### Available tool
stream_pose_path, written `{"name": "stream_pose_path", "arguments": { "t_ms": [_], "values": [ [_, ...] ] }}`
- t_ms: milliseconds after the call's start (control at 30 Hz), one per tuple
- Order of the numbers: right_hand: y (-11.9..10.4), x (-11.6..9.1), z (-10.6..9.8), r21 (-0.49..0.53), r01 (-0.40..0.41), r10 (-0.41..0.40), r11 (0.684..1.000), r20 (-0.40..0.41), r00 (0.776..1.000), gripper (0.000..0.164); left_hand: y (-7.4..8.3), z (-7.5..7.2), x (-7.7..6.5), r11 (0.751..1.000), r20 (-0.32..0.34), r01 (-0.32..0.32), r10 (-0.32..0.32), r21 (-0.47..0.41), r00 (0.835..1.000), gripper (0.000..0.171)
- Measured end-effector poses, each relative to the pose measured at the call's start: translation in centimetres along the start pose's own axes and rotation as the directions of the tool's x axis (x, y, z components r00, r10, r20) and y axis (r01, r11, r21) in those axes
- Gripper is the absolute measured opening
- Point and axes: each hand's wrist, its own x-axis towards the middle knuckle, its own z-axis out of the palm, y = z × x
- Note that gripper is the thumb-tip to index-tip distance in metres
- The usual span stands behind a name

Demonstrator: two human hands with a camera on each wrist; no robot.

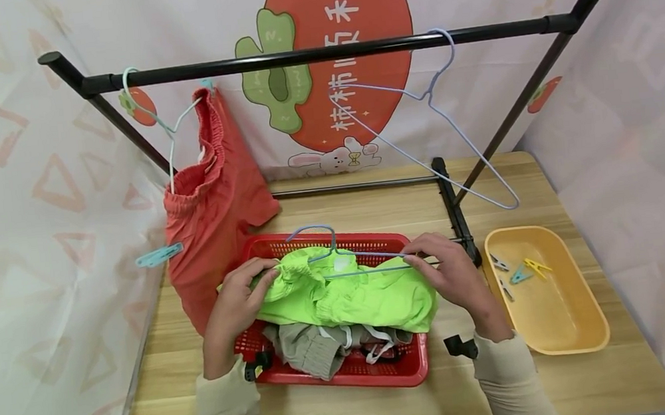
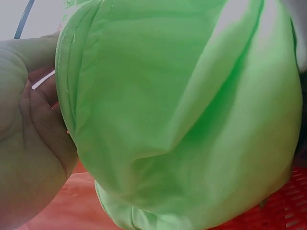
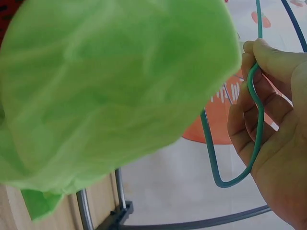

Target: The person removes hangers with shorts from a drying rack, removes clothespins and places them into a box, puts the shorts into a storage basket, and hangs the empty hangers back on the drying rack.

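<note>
Lime-green shorts (image 1: 354, 302) with a gathered elastic waist lie bunched over the red basket. My left hand (image 1: 240, 298) pinches their waistband at the left side; the left wrist view shows the thumb and fingers at the fabric's edge (image 2: 72, 72). A thin wire hanger (image 1: 333, 239) lies across the waist, hook upward, its left end hidden in the green fabric. With thumb and fingertips my right hand (image 1: 449, 270) grips the hanger's right end. Its bent wire corner (image 3: 213, 163) stands beyond the shorts in the right wrist view.
The red basket (image 1: 406, 379) also contains a grey-brown garment (image 1: 310, 350) with white drawstrings. On the black rack (image 1: 270, 61) hang red pants (image 1: 214, 225), with a blue clothespin (image 1: 159, 255), and a bare hanger (image 1: 471, 144). A yellow tray (image 1: 550, 320) of clothespins (image 1: 521, 274) stands right.
</note>
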Motion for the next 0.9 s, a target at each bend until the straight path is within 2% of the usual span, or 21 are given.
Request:
{"name": "stream_pose_path", "arguments": {
  "t_ms": [333,467,733,900],
  "values": [
    [0.5,-1.0,-2.5,-0.023,-0.026,0.024,0.999,-0.059,0.998,0.015,-0.4,-0.2,-0.1,0.996,0.015,0.055,-0.056,0.067,0.998,0.017],
    [0.7,-1.3,-3.4,-0.05,-0.044,0.04,0.998,-0.07,0.997,0.016,-0.5,-0.2,-0.1,0.996,0.011,0.056,-0.057,0.07,0.998,0.018],
    [1.3,-1.8,-5.0,-0.036,-0.083,0.078,0.996,-0.122,0.99,0.014,-0.8,-0.3,-0.1,0.998,-0.017,0.039,-0.038,0.056,0.999,0.016],
    [1.3,-2.4,-6.2,-0.036,-0.116,0.109,0.993,-0.162,0.981,0.016,-1.1,-0.3,0.0,0.996,-0.015,0.069,-0.068,0.057,0.998,0.02]
  ]
}}
